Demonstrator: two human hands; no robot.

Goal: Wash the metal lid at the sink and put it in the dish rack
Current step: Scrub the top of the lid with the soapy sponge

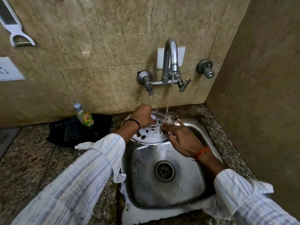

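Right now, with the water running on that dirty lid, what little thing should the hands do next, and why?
Probably rub the right hand across the dark bits stuck on the metal lid. The left hand grips the lid's far edge over the sink, and water from the tap lands beside the right hand's straight fingers, yet dark specks show on the lid's near part.

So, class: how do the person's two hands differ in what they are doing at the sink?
The left hand grips the far part of the metal lid; the right hand lies with straight fingers on it. The left wrist has a black band, the right an orange one. Both work beside the running water.
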